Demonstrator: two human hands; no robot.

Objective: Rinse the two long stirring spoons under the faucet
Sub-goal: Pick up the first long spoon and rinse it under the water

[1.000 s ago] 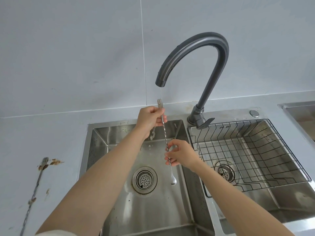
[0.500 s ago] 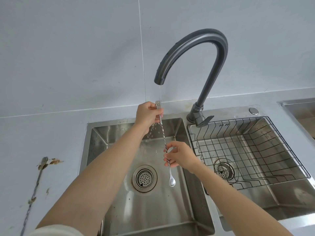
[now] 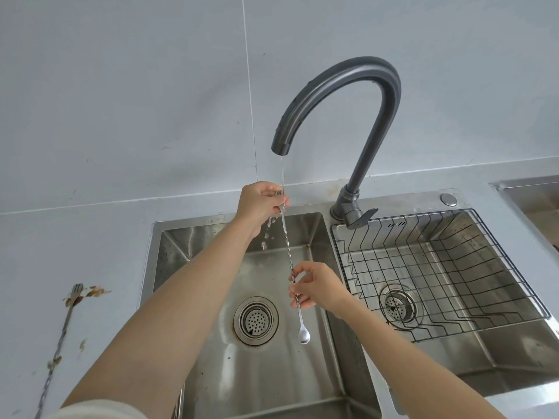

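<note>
- A pale grey bench (image 3: 75, 252) runs under a wall of large pale tiles (image 3: 121, 86); brown smears stain the bench at the left.
- Set into the bench is a steel double sink: the left basin (image 3: 272, 373) has a round perforated drain (image 3: 255, 320), and the right basin (image 3: 499, 358) carries a black wire rack (image 3: 453, 267) over its own drain.
- A dark grey gooseneck faucet (image 3: 348, 86) stands between the basins, a thin stream of water (image 3: 282, 170) falling from its spout.
- One long stirring spoon (image 3: 290, 267) hangs steeply over the left basin, bowl end lowest, near the drain.
- The left hand (image 3: 260, 204) has its grip closed on the spoon's upper end, right in the stream; drops fall below it.
- The right hand (image 3: 317, 287) pinches the twisted shaft lower down.
- The second spoon (image 3: 60, 337) lies on the bench at the left, its forked end in the brown smear.
</note>
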